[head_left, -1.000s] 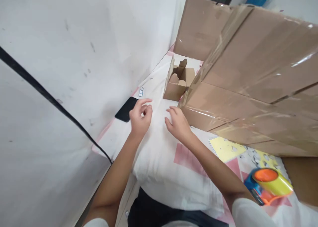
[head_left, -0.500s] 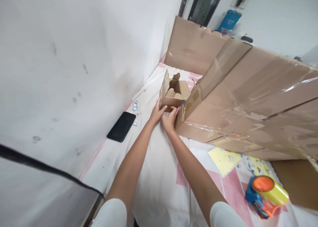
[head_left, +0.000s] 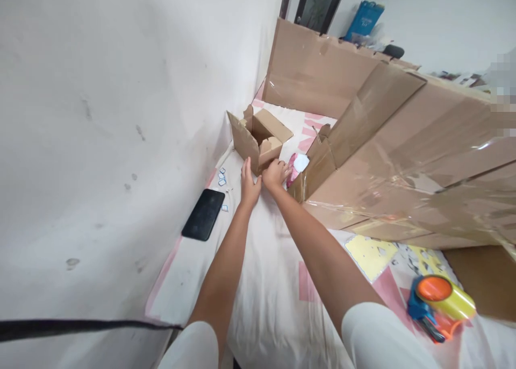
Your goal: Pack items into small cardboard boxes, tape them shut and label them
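A small open-topped cardboard box (head_left: 269, 155) with raised flaps stands on the pale sheet, ahead of both hands. My left hand (head_left: 250, 189) is at its near lower corner, fingers stretched along the side panel and thumb apart. Close beside it, my right hand (head_left: 276, 172) is by the box's near face with its fingers bent; what they hold, if anything, is hidden. Just right of those fingers, a pink and white packet (head_left: 297, 167) lies against a large taped cardboard panel (head_left: 382, 143). Whether the fingertips touch it I cannot tell.
On the left by the wall lie a black phone (head_left: 203, 214) and several small white-and-blue pieces (head_left: 222, 177). A blue, orange and yellow toy (head_left: 441, 304) is at the lower right, near a yellow printed sheet (head_left: 368, 256). A dark strap (head_left: 92, 326) crosses the lower left.
The small box has shifted left, away from the big cardboard panel, and turned somewhat. Much more of the pink and white packet shows. Both hands stay close to the box; the view has shifted slightly.
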Available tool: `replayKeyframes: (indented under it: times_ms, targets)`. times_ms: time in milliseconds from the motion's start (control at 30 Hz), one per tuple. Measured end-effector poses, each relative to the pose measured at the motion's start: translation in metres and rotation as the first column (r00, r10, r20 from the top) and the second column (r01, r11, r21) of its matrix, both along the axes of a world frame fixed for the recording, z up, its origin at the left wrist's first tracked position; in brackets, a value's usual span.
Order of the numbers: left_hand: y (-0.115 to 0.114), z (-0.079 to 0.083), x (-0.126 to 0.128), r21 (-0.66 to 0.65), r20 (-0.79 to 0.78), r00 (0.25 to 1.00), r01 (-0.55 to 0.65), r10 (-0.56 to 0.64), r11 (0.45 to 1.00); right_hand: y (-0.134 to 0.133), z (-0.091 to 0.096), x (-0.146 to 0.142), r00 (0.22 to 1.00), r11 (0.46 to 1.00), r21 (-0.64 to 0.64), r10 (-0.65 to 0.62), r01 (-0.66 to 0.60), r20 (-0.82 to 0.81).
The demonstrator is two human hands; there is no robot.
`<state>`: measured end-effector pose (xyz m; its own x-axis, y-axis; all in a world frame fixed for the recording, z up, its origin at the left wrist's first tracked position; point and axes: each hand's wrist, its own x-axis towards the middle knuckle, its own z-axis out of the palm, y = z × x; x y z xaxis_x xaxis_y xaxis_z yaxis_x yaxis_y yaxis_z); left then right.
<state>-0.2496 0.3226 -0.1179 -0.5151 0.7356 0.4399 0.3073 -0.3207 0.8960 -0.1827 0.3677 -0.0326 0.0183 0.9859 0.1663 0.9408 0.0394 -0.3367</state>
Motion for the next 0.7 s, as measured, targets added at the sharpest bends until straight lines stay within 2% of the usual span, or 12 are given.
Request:
replayKeyframes:
  times_ms: [100,200,267,333,500,700]
  targets:
    - [-0.004,0.004,0.004,0.008,-0.126,0.992,-0.029,0.029,1.0,0.029,0.014,-0.001,0.952,0.998,-0.059,-0.016,0.036,0.306]
    - [-0.007,0.005,0.004,-0.002,-0.163,0.987,-0.005,0.005,1.0,0.053,0.026,0.0,0.9,0.969,-0.123,-0.145,0.212,0.411]
    - [-0.009,0.006,0.003,-0.008,-0.161,0.987,0.003,-0.004,1.0,0.061,0.031,0.001,0.891,0.931,-0.206,-0.197,0.301,0.41]
    - [-0.01,0.007,0.002,-0.009,-0.147,0.989,0.015,-0.016,1.0,0.064,0.034,0.003,0.901,0.918,-0.238,-0.215,0.319,0.377]
    - [-0.011,0.007,-0.001,0.028,-0.165,0.986,0.034,-0.029,0.999,0.058,0.035,0.006,0.94,0.935,-0.2,-0.243,0.292,0.238]
    - [-0.005,0.008,-0.005,0.015,-0.208,0.978,-0.012,0.015,1.0,0.05,0.032,0.0,0.972,0.954,-0.215,-0.175,0.207,0.16]
